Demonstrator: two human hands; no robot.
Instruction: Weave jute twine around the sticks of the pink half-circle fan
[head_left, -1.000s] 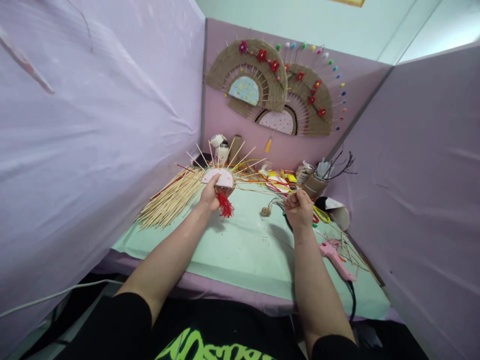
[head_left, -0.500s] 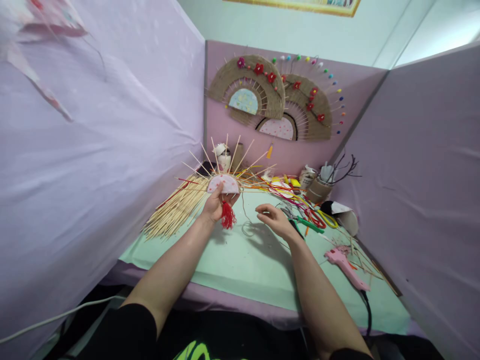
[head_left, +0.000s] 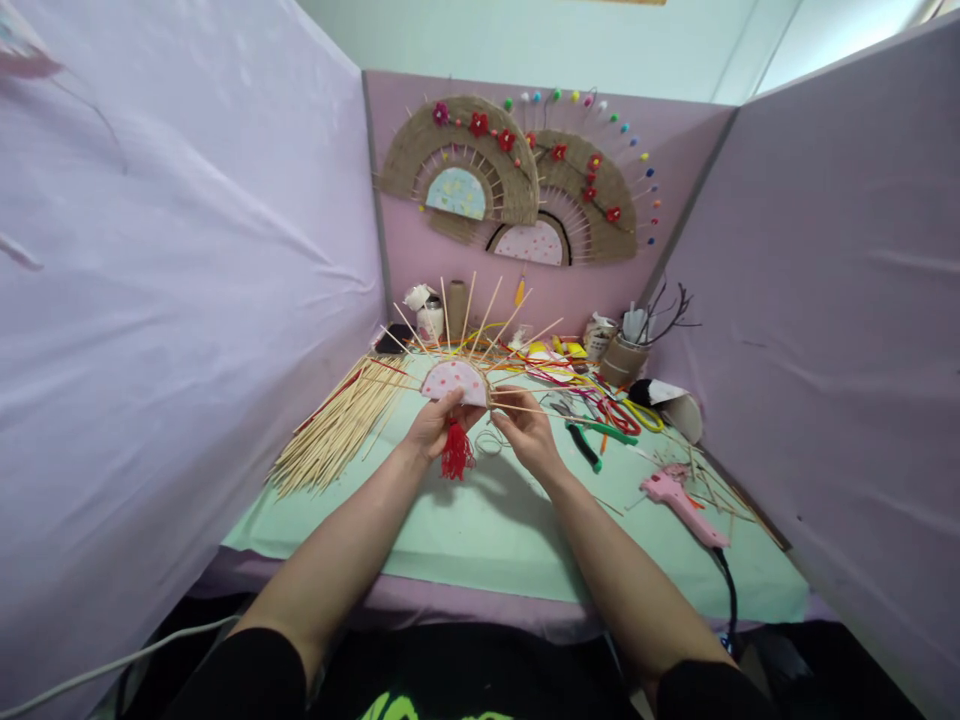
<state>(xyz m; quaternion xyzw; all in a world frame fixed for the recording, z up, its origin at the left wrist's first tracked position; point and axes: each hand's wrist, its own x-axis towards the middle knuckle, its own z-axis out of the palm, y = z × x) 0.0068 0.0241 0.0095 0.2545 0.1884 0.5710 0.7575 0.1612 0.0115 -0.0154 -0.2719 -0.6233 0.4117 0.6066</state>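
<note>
My left hand (head_left: 433, 428) grips the bottom of a small fan frame (head_left: 454, 380), a pink spotted half-disc with thin wooden skewers fanning out from it. A red tassel (head_left: 454, 453) hangs below the disc. My right hand (head_left: 525, 428) is closed at the frame's right edge, fingers pinching near the lowest skewers, where a thin brown twine (head_left: 489, 440) loops down onto the green mat (head_left: 487, 520). What exactly the right fingers pinch is too small to see.
A pile of loose skewers (head_left: 337, 420) lies left on the mat. Green-handled pliers (head_left: 589, 440), red and yellow strips, a cardboard cup of tools (head_left: 624, 358) and a pink glue gun (head_left: 679, 500) with its cord sit right. Two finished fans (head_left: 517, 185) hang on the back partition.
My right hand has moved left from the table's middle up to the fan frame's right side and closed there. The left hand kept holding the frame. The view has shifted a little.
</note>
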